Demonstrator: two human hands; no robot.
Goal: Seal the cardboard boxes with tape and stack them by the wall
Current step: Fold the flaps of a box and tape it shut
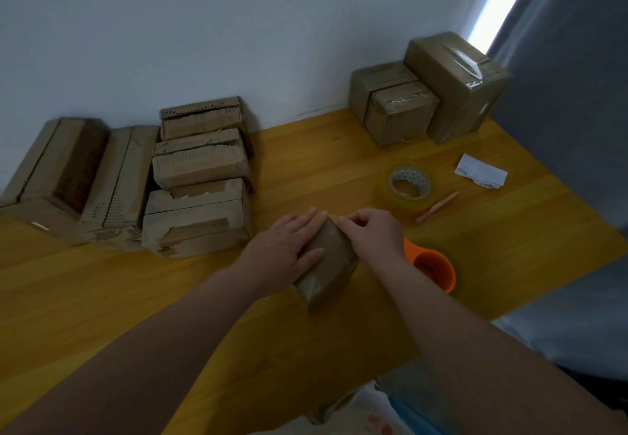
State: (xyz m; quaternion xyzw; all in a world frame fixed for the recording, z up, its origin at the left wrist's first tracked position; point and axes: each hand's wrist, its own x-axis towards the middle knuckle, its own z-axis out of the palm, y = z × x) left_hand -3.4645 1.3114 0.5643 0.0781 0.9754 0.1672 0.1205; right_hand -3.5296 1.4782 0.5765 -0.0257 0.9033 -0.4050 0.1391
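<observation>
Fingers (307,222), left hand (285,247): straight, close together, laid flat on the left face of small cardboard box (334,258)
Fingers, right hand (372,230): curled, pinching the box's far top edge
Box: mid-desk (136,298), between both hands
Orange tape roll (433,266): just right of box, behind right wrist
Clear tape roll (409,183), pink pen (437,207), folded paper (481,172): farther right
3 taped boxes (455,84): against wall (204,26), right
Worn boxes (197,176): against wall, left
</observation>
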